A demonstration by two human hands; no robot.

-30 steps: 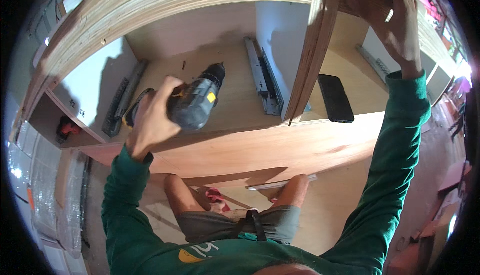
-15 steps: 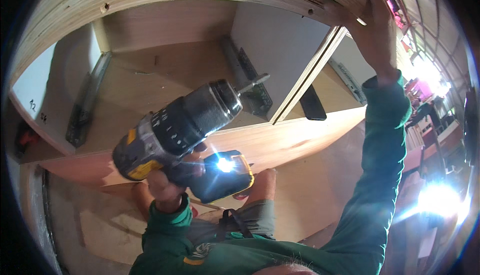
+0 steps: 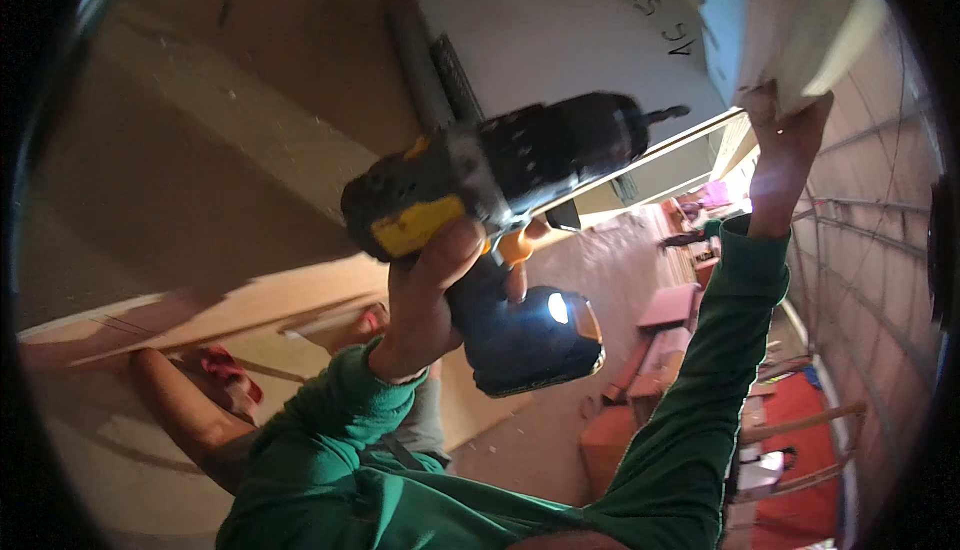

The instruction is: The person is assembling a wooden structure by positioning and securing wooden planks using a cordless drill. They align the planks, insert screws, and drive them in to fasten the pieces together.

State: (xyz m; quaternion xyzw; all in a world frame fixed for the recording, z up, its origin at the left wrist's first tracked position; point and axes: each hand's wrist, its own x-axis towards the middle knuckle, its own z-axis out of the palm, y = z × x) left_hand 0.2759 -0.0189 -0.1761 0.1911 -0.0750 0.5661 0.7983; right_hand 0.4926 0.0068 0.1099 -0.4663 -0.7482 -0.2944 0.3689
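Note:
My left hand [image 3: 425, 295] is wrapped round the grip of a black and yellow cordless drill [image 3: 570, 145], its fingers at the trigger. The bit in the chuck points to the right, and a white light glows on the drill's base. Raised at the upper right, my right hand [image 3: 788, 145] grips the edge of a plywood panel [image 3: 810, 25]; its fingertips are partly hidden and the panel is blurred. Behind the drill stands a pale cabinet partition [image 3: 570, 30] with handwritten marks. A dark drawer slide [image 3: 425, 65] runs along its foot.
The wooden cabinet floor [image 3: 200, 150] spreads across the left. Partly behind the drill, a dark flat phone [image 3: 563, 215] lies near the partition's end. My legs [image 3: 185, 395] are below the cabinet's front edge. Stacked boards [image 3: 665, 340] and a red surface [image 3: 800, 450] lie at the right.
The view has swung to the right and closer to the cabinet. The drill, still in my left hand, sits further right and more level. My right hand stays at the panel's edge.

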